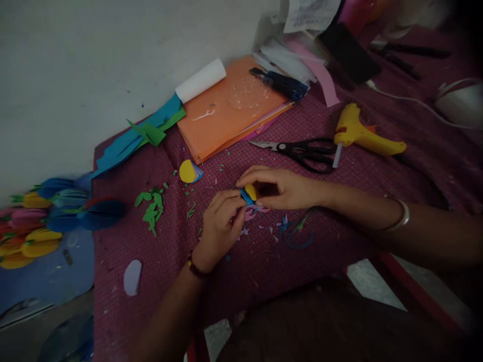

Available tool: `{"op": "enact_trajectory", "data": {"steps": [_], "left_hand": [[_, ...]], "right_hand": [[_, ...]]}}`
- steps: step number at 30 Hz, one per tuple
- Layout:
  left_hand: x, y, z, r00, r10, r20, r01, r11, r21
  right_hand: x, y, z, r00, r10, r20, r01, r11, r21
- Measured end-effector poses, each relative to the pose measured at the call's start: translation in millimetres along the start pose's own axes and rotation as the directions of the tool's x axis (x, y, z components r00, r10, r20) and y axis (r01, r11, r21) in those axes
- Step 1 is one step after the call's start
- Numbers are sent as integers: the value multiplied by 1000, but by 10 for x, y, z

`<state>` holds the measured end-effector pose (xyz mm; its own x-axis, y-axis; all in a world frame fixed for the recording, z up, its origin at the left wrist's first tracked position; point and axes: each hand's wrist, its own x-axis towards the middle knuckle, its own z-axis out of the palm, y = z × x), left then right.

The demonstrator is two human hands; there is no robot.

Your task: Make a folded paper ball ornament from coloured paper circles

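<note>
Near the middle of the table my left hand (pixel 223 221) and my right hand (pixel 289 188) meet, fingers closed around a small stack of paper pieces (pixel 249 194). Yellow and blue edges of the stack show between the fingertips; the rest is hidden. Pink and lilac paper scraps (pixel 250 213) lie just below the fingers. Up and left of my left hand sits a loose pile of yellow, lilac and blue paper rounds (pixel 187 171). Black-handled scissors (pixel 302 151) lie beyond my right hand, their blades half apart.
A yellow glue gun (pixel 366 134) rests right of the scissors. Behind are orange sheets (pixel 222 110), a dark stapler (pixel 283 84), a white roll (pixel 201 80) and a phone (pixel 349 53). Green scraps (pixel 153 208) and a lilac half-round (pixel 132 277) lie left, near colourful paper ornaments (pixel 56 211).
</note>
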<state>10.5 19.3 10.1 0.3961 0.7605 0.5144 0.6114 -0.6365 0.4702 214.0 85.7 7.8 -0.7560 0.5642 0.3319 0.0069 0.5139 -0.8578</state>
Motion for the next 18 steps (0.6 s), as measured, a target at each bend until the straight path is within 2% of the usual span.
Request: {"op": "enact_trajectory", "data": {"steps": [9, 18], "left_hand": [[-48, -43, 23, 999, -42, 17, 43, 996, -78], [-25, -34, 23, 994, -110, -18, 105, 979, -172]], "right_hand": [[-36, 16, 33, 983, 182, 12, -179, 951, 251], [-31, -40, 14, 976, 217, -12, -205, 936, 286]]}}
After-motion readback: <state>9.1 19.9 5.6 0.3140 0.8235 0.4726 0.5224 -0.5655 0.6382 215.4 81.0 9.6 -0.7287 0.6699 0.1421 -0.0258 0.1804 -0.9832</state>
